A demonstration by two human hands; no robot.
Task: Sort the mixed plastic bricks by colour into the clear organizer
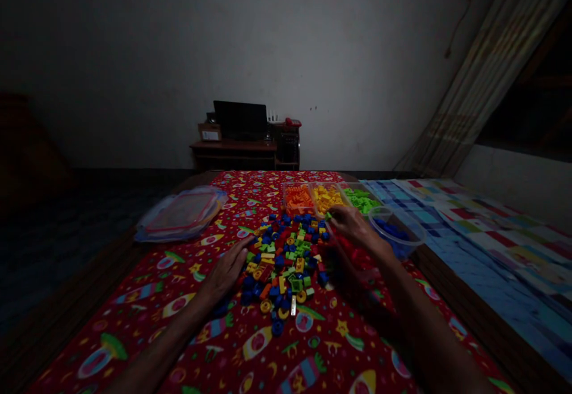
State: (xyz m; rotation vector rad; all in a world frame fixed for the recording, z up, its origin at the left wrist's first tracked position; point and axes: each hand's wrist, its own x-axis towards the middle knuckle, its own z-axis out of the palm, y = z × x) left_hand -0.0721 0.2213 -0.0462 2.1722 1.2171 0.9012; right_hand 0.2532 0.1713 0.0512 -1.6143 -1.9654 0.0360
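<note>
A heap of small plastic bricks point(286, 263) in blue, yellow, green, orange and red lies on a red patterned tablecloth point(187, 298). My left hand point(226, 272) rests flat at the heap's left edge, fingers stretched toward the bricks. My right hand point(353, 224) hovers at the heap's far right, fingers pinched on a small green brick point(329, 216). Beyond stand clear tubs of orange bricks point(298, 198), yellow bricks point(326, 196) and green bricks point(361, 199). A round tub of blue bricks point(395, 231) sits right of my hand. A tub of red bricks point(357, 257) lies partly under my right wrist.
A stack of clear lids point(181, 212) lies at the table's far left. A checked mat point(482, 233) covers the surface to the right. A low desk with a dark screen point(241, 126) stands against the back wall. The room is dim.
</note>
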